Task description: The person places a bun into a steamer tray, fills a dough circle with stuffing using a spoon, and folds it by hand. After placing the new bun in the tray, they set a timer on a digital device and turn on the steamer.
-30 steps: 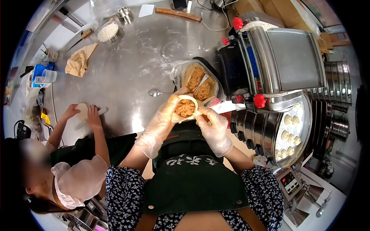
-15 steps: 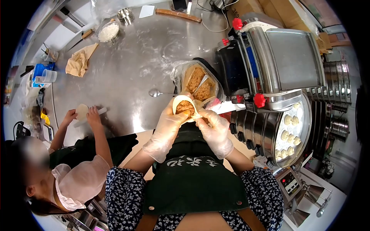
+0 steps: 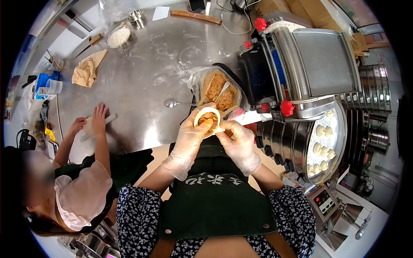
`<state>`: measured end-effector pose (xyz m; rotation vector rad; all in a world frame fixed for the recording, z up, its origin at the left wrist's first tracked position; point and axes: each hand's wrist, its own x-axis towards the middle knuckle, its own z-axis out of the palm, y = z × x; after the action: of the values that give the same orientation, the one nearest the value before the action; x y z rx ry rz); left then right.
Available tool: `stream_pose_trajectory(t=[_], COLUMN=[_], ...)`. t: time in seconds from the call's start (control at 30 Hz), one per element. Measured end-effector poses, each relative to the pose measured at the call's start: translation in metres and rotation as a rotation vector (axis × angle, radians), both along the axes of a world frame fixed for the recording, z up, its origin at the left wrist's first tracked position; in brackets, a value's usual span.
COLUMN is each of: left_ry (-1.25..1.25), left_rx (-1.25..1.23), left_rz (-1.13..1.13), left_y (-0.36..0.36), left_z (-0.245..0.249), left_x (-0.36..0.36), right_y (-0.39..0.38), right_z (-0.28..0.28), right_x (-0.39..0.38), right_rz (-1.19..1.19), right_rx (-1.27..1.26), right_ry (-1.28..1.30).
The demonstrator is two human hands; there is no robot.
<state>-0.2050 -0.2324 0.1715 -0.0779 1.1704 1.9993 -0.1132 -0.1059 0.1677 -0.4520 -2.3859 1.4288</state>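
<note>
A round dough wrapper [image 3: 214, 110] with brown filling [image 3: 208, 119] in it is cupped in my gloved left hand [image 3: 186, 144], whose thumb lies over the filling. On its right side, my gloved right hand [image 3: 237, 144] pinches the rim of the dough between thumb and fingers. Just beyond them, an open plastic bag of filling [image 3: 214, 88] rests on the counter with a spoon [image 3: 222, 92] stuck in it. Another metal spoon [image 3: 171, 103] lies to the left of the bag, its handle end partly hidden.
At right, a dough-rolling machine [image 3: 297, 64] stands beside stacked steamers, the top tray [image 3: 337, 148] bearing several pleated buns [image 3: 320, 130]. To the left, a co-worker's hands [image 3: 99, 118] press on a rolling pin [image 3: 111, 118]. A flour bowl [image 3: 119, 38], cloth [image 3: 89, 69] and knife [image 3: 92, 41] lie farther back.
My right fingers have shifted slightly along the dough rim, and the wrapper's edge stands rounder around the filling. The co-worker's hand has moved forward over the rolling pin.
</note>
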Motion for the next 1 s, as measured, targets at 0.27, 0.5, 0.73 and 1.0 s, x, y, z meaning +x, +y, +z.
stream_pose_trajectory(t=[0.27,0.5,0.73,1.0], left_ry=[0.083,0.081,0.270,-0.019], left_rx=[-0.120,-0.078,-0.126,-0.094], left_rz=[-0.175,-0.266,-0.443,-0.046], left_y=[-0.003,-0.003,-0.004,0.002], left_z=[0.004,0.013,-0.002,0.007], left_x=[-0.010,-0.022,-0.038,-0.020], right_y=[0.001,-0.001,-0.004,-0.014], right_z=[0.002,0.004,0.003,-0.016], right_x=[-0.001,-0.003,-0.005,-0.006], right_rz=[0.043,0.048,-0.004,-0.239], right_rx=[0.179,0.136,0.159,-0.250], right_ry=[0.001,0.052,0.012,0.025])
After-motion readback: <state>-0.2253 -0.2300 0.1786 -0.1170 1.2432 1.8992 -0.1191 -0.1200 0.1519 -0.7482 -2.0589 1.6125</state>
